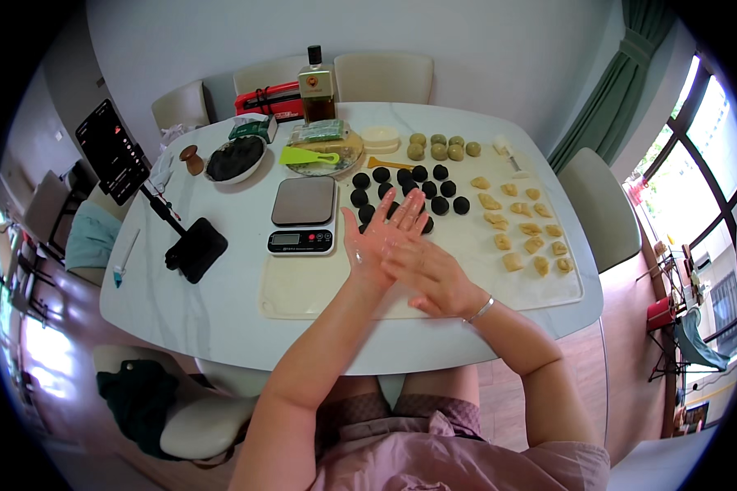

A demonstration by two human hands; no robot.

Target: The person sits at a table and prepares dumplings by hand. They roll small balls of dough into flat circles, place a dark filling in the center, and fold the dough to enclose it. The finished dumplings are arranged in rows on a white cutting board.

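My left hand [371, 242] is palm up over the cream board [310, 294], its fingers spread and its skin shiny and wet. My right hand [433, 270], with a silver bangle at the wrist, lies across the left palm and touches it, holding nothing. Just beyond the fingers sit several black balls [440, 205], some partly hidden by the left hand. Farther back are several greenish balls [438, 151]. At the right of the board, pale yellow dough pieces [530, 229] lie in rough rows. Left of my hands stands a digital kitchen scale [304, 202] with a bare metal top.
A phone on a black stand [198, 248] rises at the left. Behind are a bowl of black dough [236, 159], a wooden tool [191, 159], a lime green scraper [307, 157] on a plate, a glass bottle [317, 92] and a yellow tool [390, 163]. Chairs surround the table.
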